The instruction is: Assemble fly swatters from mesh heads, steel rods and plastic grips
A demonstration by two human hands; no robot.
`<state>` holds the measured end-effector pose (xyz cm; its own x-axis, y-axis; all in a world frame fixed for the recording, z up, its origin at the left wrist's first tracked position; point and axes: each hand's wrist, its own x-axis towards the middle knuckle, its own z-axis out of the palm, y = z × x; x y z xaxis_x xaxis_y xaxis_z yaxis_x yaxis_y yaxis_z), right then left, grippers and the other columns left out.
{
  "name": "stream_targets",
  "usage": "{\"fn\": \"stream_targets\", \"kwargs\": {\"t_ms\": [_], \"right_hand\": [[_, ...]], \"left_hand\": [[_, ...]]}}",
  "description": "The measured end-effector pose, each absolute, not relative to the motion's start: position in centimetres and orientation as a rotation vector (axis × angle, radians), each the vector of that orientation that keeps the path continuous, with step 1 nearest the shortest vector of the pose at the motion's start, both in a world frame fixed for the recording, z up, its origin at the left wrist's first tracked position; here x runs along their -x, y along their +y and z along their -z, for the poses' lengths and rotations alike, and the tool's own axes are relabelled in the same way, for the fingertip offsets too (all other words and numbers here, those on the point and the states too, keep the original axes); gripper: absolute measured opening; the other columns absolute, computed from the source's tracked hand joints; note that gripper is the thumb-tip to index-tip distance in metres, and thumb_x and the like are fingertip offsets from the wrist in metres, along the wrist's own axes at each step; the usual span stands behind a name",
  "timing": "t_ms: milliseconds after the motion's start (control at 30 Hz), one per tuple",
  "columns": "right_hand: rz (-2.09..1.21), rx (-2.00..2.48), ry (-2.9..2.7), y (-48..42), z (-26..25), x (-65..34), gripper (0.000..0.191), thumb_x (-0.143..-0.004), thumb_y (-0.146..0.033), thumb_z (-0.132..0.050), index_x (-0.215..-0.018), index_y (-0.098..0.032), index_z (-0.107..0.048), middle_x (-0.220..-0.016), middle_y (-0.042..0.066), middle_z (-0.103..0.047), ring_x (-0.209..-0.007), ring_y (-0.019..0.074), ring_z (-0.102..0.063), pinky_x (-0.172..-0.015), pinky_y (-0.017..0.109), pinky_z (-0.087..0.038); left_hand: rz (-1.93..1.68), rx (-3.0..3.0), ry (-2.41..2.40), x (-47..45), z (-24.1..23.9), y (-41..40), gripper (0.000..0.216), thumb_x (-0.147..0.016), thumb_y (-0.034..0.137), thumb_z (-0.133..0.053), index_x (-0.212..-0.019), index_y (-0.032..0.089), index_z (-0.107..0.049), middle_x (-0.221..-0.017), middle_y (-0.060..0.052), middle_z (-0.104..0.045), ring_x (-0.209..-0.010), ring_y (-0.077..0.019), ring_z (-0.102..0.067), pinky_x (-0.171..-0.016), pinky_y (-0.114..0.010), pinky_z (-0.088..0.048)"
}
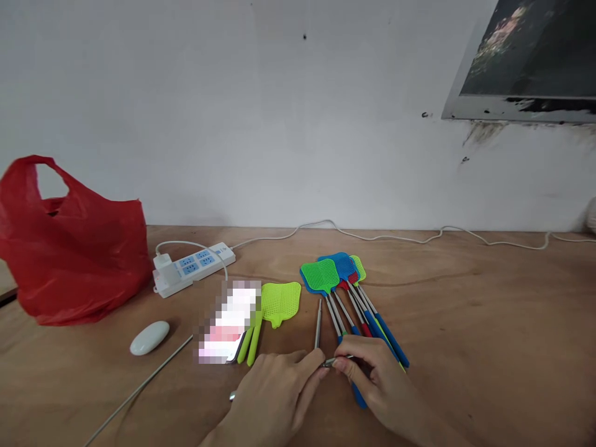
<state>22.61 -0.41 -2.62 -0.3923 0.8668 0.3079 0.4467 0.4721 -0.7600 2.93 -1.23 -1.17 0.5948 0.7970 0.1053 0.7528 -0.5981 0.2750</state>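
Note:
Both my hands are closed near the table's front edge, fingertips close together. A thin metal piece runs between them. My right hand pinches it between thumb and forefinger. The fingers of my left hand close on its other end, which they partly hide. Just beyond my left fingers lies a slim metal rod, its near end hidden. Several fly swatters with metal shafts lie piled beyond my right hand, a green swatter head on top. Blue handles stick out past my right hand.
A loose yellow-green swatter head lies beside yellow-green handles and a blurred-out phone. To the left are a white mouse-shaped object, a power strip and a red plastic bag. A white cable runs along the wall.

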Motion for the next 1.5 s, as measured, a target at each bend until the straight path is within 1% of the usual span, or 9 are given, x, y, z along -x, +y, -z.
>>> {"fn": "stream_targets", "kwargs": {"t_ms": [367,567,667,733,800,933,1167,1400,1500], "right_hand": [[-0.638,1.257,-2.083,0.3,3.1,-27.0,0.037,-0.104,-0.04,-0.042,-0.075,-0.022,-0.058,-0.061,-0.003,-0.055,-0.053,0.0137,-0.052,-0.049,0.025,-0.036],[-0.184,1.013,-2.503,0.0,1.7,-25.9,0.025,-0.102,-0.017,-0.038,-0.088,-0.021,-0.058,-0.083,0.005,-0.069,-0.077,0.0214,-0.064,-0.077,0.035,-0.044],[-0.06,0.968,-2.671,-0.2,1.6,-25.0,0.027,-0.101,-0.013,-0.035,-0.085,-0.021,-0.055,-0.075,0.003,-0.068,-0.062,0.0196,-0.061,-0.065,0.033,-0.039],[-0.079,0.989,-2.728,-0.3,1.7,-24.6,0.025,-0.103,-0.016,-0.036,-0.084,-0.021,-0.053,-0.071,0.001,-0.067,-0.054,0.0184,-0.058,-0.052,0.032,-0.029],[-0.11,1.011,-2.764,-0.4,1.9,-24.2,0.02,-0.103,-0.02,-0.04,-0.088,-0.022,-0.053,-0.074,0.0,-0.068,-0.054,0.0186,-0.06,-0.049,0.033,-0.021],[-0.127,1.014,-2.831,-0.2,1.8,-23.4,0.011,-0.1,-0.017,-0.047,-0.092,-0.022,-0.053,-0.076,-0.001,-0.071,-0.054,0.0183,-0.061,-0.048,0.033,-0.015],[-0.253,1.005,-2.734,0.0,1.9,-23.5,0.015,-0.09,-0.01,-0.048,-0.083,-0.023,-0.051,-0.07,-0.002,-0.069,-0.052,0.0156,-0.058,-0.05,0.032,-0.018],[-0.204,1.049,-2.692,0.0,2.4,-25.2,0.025,-0.102,-0.019,-0.036,-0.08,-0.023,-0.049,-0.068,0.0,-0.065,-0.054,0.0165,-0.056,-0.053,0.032,-0.022],[-0.236,1.073,-2.668,-0.4,2.0,-24.8,0.024,-0.103,-0.022,-0.037,-0.083,-0.022,-0.051,-0.074,0.0,-0.067,-0.06,0.0172,-0.06,-0.055,0.032,-0.026]], "left_hand": [[-0.326,-2.662,1.277,0.3,1.6,-0.5,0.029,-0.108,0.028,-0.033,-0.083,0.025,-0.047,-0.076,0.001,-0.066,-0.062,-0.0212,-0.065,-0.053,-0.03,-0.027],[-0.25,-2.673,1.268,0.3,1.7,-0.9,0.024,-0.108,0.026,-0.038,-0.089,0.024,-0.053,-0.083,0.0,-0.07,-0.066,-0.0226,-0.068,-0.055,-0.029,-0.034],[-0.181,-2.692,1.261,0.1,1.5,-1.0,0.021,-0.107,0.026,-0.043,-0.09,0.023,-0.056,-0.087,-0.001,-0.072,-0.069,-0.0231,-0.07,-0.057,-0.029,-0.039],[-0.112,-2.719,1.265,-0.1,1.3,-0.9,0.019,-0.106,0.026,-0.045,-0.092,0.023,-0.058,-0.089,-0.002,-0.073,-0.07,-0.0243,-0.071,-0.057,-0.03,-0.041],[-0.043,-2.763,1.247,-0.3,1.1,-0.9,0.017,-0.106,0.024,-0.047,-0.094,0.023,-0.059,-0.089,-0.002,-0.073,-0.069,-0.0251,-0.071,-0.056,-0.031,-0.04],[0.025,-2.858,1.194,-0.9,0.7,-0.9,0.013,-0.103,0.02,-0.051,-0.092,0.023,-0.058,-0.086,-0.001,-0.073,-0.065,-0.0255,-0.069,-0.052,-0.032,-0.035],[0.003,-2.88,1.166,-0.3,0.2,-0.6,0.017,-0.103,0.02,-0.045,-0.089,0.025,-0.052,-0.077,0.001,-0.069,-0.055,-0.0239,-0.064,-0.047,-0.034,-0.017],[-0.074,-2.837,1.181,1.6,0.8,-0.4,0.025,-0.108,0.025,-0.036,-0.087,0.025,-0.049,-0.077,0.001,-0.068,-0.058,-0.0226,-0.064,-0.051,-0.032,-0.026],[-0.038,-2.815,1.213,1.3,1.0,-0.6,0.022,-0.108,0.026,-0.039,-0.09,0.025,-0.052,-0.08,0.001,-0.069,-0.061,-0.0241,-0.066,-0.052,-0.032,-0.027]]}}
